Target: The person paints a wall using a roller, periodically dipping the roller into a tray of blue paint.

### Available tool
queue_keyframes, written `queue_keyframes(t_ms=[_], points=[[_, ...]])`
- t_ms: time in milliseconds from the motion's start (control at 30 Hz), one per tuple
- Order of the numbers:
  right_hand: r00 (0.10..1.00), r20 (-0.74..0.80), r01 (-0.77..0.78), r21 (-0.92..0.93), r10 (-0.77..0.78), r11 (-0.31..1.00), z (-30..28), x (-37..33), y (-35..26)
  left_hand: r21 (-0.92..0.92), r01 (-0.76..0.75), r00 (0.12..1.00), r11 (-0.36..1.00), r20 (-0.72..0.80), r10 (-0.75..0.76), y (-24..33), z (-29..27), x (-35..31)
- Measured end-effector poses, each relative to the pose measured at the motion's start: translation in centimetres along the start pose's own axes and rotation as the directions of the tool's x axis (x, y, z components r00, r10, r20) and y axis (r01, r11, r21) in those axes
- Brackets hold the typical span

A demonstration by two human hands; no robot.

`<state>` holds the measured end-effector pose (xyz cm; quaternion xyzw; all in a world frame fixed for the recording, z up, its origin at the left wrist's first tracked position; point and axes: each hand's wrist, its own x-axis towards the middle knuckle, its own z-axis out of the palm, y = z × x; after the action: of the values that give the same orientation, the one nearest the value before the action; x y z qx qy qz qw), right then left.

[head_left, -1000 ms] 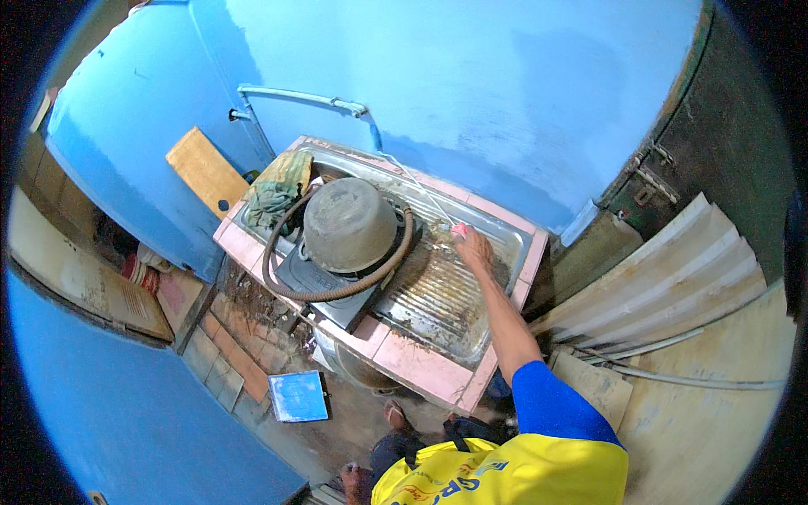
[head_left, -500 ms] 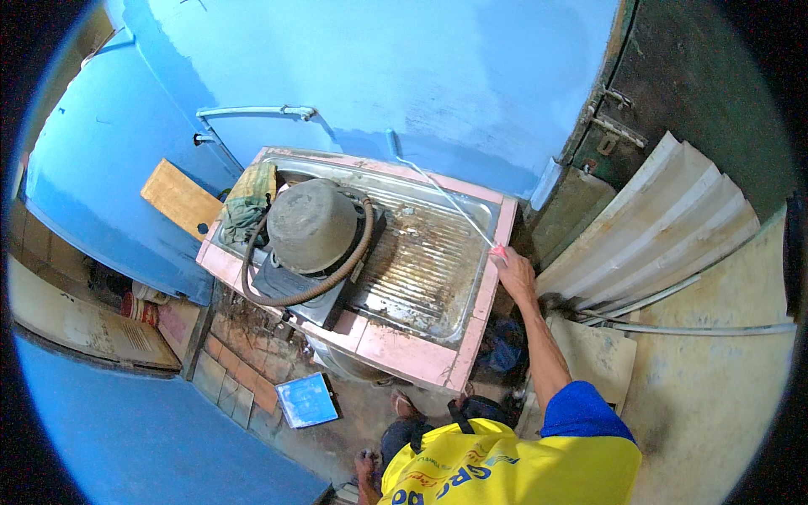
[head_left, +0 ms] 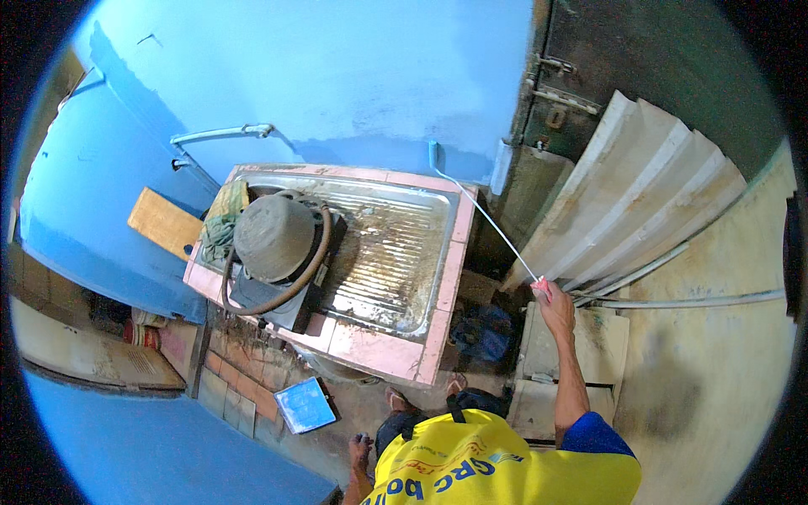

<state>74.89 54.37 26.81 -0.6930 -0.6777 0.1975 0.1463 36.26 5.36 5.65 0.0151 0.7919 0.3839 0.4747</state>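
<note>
My right hand [head_left: 555, 310] is closed round the pink handle of a long-framed paint roller [head_left: 495, 227]. The blue roller head [head_left: 433, 155] rests against the blue wall [head_left: 379, 76], low down behind the sink's back edge. My left hand [head_left: 360, 451] hangs by my side with its fingers curled; what they hold, if anything, is too small to make out. On the floor to the left of my feet lies a blue-coated paint tray [head_left: 305, 406].
A pink-tiled counter [head_left: 370, 347] with a dirty steel sink [head_left: 396, 252] bears an upturned grey tub [head_left: 274, 237], a brown hose [head_left: 316, 273] and a cloth [head_left: 222, 220]. Corrugated sheets [head_left: 640, 185] lean at the right, beside a dark door [head_left: 623, 50]. A wooden board [head_left: 164, 223] stands left.
The roller has moved right along the lower wall, and my right hand has shifted right with it. The view has turned to the right; my left hand still hangs low.
</note>
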Motion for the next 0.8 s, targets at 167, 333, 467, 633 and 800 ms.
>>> queue_keyframes(t_ms=[167, 333, 467, 633, 800], points=[[0.994, -0.112, -0.006, 0.029, 0.009, 1.000, -2.3, -2.4, 3.7, 0.037, 0.021, 0.998, 0.999, 0.062, -0.023, -0.8, 0.4, 2.2], [0.991, -0.074, -0.105, 0.046, 0.109, 0.993, -3.9, -3.6, 6.9, 0.036, -0.036, 0.998, 0.999, 0.055, 0.034, 0.4, 2.2, 2.1], [0.992, -0.033, -0.116, 0.096, 0.119, 0.989, -5.4, -4.7, 6.9, 0.047, 0.001, 1.000, 0.999, 0.029, -0.003, 1.3, 2.8, 1.5], [0.995, -0.061, -0.069, 0.107, 0.076, 0.992, -5.7, -5.1, 8.8, 0.023, -0.011, 0.996, 1.000, 0.090, 0.009, 0.7, 3.3, 1.8], [0.997, -0.057, -0.032, 0.180, 0.043, 0.983, -8.2, -6.0, 6.6, 0.037, -0.162, 0.977, 0.986, 0.146, 0.155, -1.3, 2.7, 2.7]])
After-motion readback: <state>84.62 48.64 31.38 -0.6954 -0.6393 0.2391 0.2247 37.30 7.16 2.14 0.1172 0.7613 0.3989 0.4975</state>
